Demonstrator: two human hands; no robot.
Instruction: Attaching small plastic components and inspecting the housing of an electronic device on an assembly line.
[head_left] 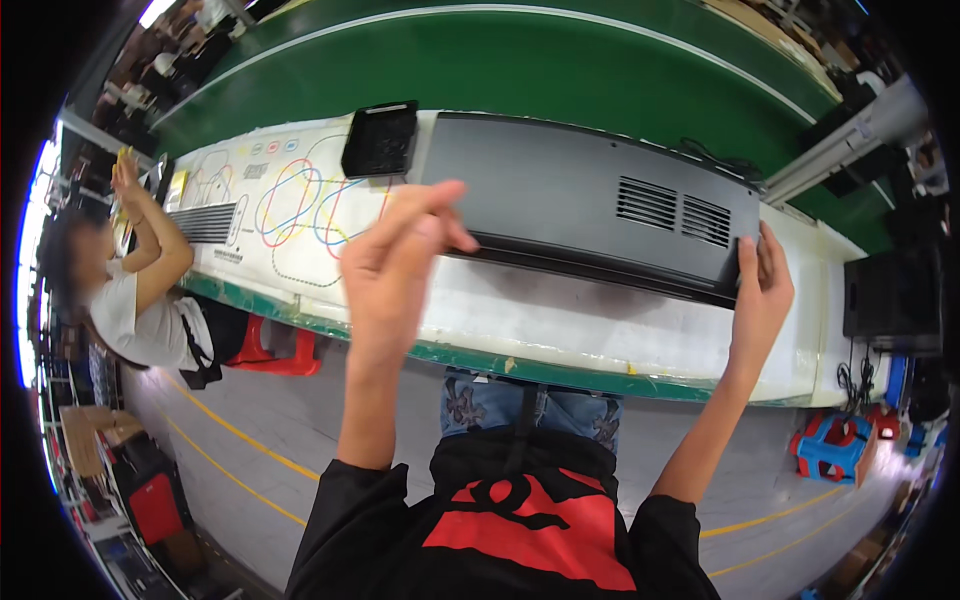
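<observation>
A long dark grey metal housing point(540, 180) with two groups of vent slots lies on the white-covered bench in front of me. My right hand point(764, 285) grips its right end, thumb at the front corner and the other fingers round the end face. Over the housing's left front corner is my left hand point(402, 250), slightly blurred, its fingers partly stretched and apart. I see nothing held in it, and whether it touches the housing I cannot tell. Just beyond that hand sits a black open tray point(381, 142).
A white sheet with coloured looping lines point(300, 205) covers the bench on the left. Black cables point(722, 160) lie behind the housing. At the left sits another person point(150, 270), hands raised. A green surface point(480, 65) runs along the back. A blue and red stool point(835, 445) stands right.
</observation>
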